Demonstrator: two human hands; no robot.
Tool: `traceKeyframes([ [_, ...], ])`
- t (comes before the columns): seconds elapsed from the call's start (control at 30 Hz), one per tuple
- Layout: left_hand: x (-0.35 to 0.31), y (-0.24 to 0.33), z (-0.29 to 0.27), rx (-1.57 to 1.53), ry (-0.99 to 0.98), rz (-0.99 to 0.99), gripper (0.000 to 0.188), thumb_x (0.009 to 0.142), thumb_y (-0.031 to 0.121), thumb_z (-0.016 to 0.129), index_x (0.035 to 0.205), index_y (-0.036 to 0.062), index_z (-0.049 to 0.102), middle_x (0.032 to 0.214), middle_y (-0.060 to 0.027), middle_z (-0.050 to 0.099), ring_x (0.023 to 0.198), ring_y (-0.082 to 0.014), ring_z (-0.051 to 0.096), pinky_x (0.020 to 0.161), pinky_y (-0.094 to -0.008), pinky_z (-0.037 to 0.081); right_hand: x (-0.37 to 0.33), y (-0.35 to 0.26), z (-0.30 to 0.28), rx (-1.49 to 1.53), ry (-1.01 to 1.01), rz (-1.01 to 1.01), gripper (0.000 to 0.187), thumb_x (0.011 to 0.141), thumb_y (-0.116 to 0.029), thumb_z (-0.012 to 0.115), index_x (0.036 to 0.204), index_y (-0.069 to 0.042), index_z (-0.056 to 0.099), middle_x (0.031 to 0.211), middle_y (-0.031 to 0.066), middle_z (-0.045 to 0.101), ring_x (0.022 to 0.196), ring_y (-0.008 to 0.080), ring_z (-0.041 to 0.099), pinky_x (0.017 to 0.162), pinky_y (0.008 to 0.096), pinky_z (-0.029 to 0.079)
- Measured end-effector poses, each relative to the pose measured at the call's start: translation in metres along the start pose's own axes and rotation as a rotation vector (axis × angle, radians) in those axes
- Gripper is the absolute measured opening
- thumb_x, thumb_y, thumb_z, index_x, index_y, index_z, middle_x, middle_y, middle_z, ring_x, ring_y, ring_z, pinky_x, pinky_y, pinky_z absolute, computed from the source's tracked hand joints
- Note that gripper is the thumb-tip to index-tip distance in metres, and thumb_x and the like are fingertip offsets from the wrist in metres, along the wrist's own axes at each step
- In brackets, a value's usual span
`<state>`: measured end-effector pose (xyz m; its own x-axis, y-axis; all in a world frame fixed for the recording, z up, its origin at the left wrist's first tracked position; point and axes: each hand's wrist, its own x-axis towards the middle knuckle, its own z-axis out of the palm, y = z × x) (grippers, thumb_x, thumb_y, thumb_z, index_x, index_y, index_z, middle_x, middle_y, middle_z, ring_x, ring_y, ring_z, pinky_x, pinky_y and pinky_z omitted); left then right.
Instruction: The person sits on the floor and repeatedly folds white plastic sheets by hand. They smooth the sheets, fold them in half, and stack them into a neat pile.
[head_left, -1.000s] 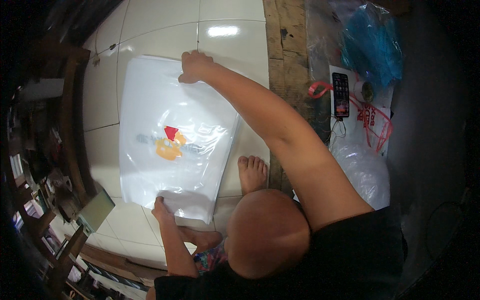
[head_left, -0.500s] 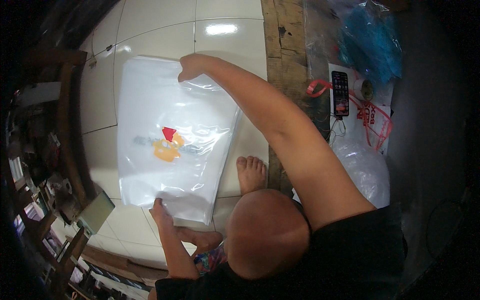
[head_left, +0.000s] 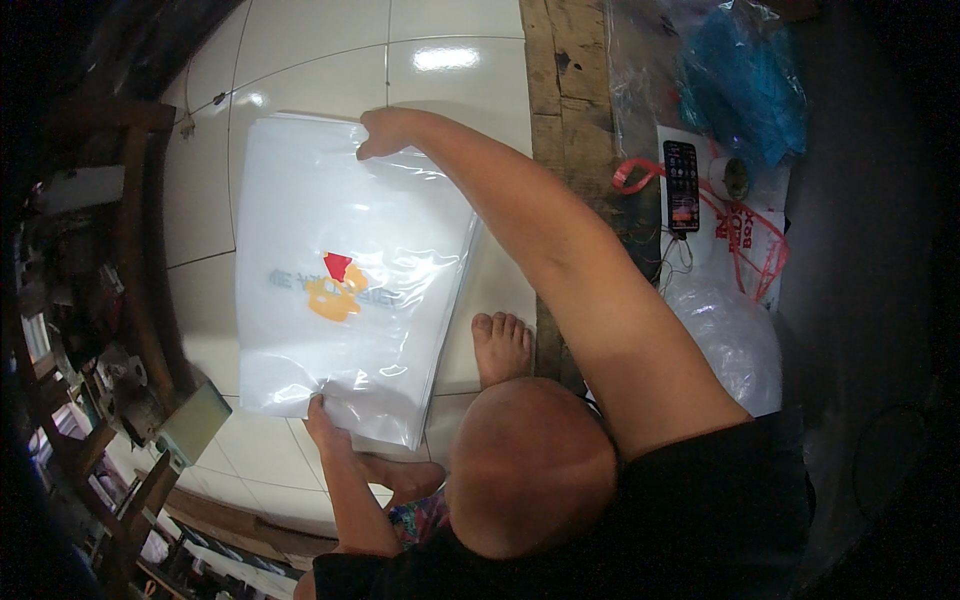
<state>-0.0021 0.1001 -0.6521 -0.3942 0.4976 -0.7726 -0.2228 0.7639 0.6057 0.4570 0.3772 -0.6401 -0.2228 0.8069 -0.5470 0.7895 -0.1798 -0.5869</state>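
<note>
A stack of glossy white plastic bags or sheets (head_left: pixel 310 200), printed with a red and orange figure and faint lettering, lies before me on the tiles. At its far edge my right hand (head_left: pixel 387 133) is closed, gripping the border with the thumb on top. My left hand (head_left: pixel 325 418) pinches the near edge, its thumb over the plastic and its other fingers mostly hidden. Creases and bright reflections run across the top sheet close to the left hand. Several layers show along the right side of the stack.
My bare foot (head_left: pixel 503 345) and bent knee (head_left: pixel 530 465) are right of the stack. A worn wooden board (head_left: pixel 570 90) borders the tiled floor (head_left: pixel 455 85). Beyond it lie a phone (head_left: pixel 680 185), a tape roll (head_left: pixel 729 178), red strapping (head_left: pixel 640 172) and clear plastic (head_left: pixel 725 340). Shelving (head_left: pixel 140 250) stands left.
Both hands keep their grip at the same edges. The left hand and the near edge shift very slightly, and the creases and reflections on the top sheet change.
</note>
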Motion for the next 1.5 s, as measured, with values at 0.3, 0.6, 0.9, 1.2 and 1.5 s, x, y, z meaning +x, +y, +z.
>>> traceKeyframes([
  [0.3,-0.040,0.013,0.005,-0.048,-0.022,-0.048,0.037,0.092,0.023,0.054,0.119,-0.0020,0.057,0.116,-0.0160,0.063,0.109,-0.0317,0.061,0.096,-0.0456,0.051,-0.004,0.004,-0.001,0.047,0.000,0.007,0.070,0.081,-0.040,0.069,0.130,0.007,0.053,0.129,0.0259,0.059,0.120,0.0368,0.057,0.100,0.0428,0.046],
  [0.6,-0.007,0.007,-0.001,-0.022,-0.003,-0.227,0.041,0.094,0.028,0.051,0.123,-0.0003,0.056,0.120,-0.0152,0.061,0.113,-0.0316,0.059,0.099,-0.0456,0.048,0.004,0.005,0.003,0.037,-0.012,-0.013,0.069,0.080,-0.040,0.069,0.130,0.005,0.054,0.130,0.0261,0.058,0.121,0.0368,0.056,0.101,0.0428,0.046],
  [0.9,-0.033,0.010,-0.006,-0.116,-0.062,-0.100,0.041,0.094,0.036,0.052,0.120,0.0054,0.059,0.115,-0.0111,0.063,0.108,-0.0262,0.060,0.095,-0.0424,0.048,0.012,0.009,0.012,0.048,0.067,-0.021,0.061,0.077,-0.038,0.069,0.121,0.003,0.062,0.122,0.0236,0.063,0.114,0.0362,0.061,0.097,0.0435,0.049],
  [1.2,-0.020,0.009,-0.012,-0.249,-0.173,-0.074,0.039,0.093,0.037,0.052,0.118,0.0076,0.060,0.112,-0.0093,0.064,0.106,-0.0261,0.060,0.094,-0.0427,0.049,0.013,0.006,0.006,0.041,-0.005,-0.011,0.067,0.078,-0.040,0.069,0.127,0.005,0.057,0.128,0.0246,0.060,0.119,0.0362,0.058,0.101,0.0430,0.046],
  [1.5,-0.034,0.021,0.001,-0.226,-0.241,-0.018,0.036,0.092,0.035,0.052,0.112,0.0050,0.059,0.107,-0.0087,0.064,0.102,-0.0254,0.059,0.091,-0.0422,0.050,0.013,0.005,0.006,0.034,0.006,0.021,0.070,0.079,-0.040,0.069,0.131,0.004,0.055,0.132,0.0237,0.058,0.123,0.0353,0.056,0.102,0.0429,0.045],
])
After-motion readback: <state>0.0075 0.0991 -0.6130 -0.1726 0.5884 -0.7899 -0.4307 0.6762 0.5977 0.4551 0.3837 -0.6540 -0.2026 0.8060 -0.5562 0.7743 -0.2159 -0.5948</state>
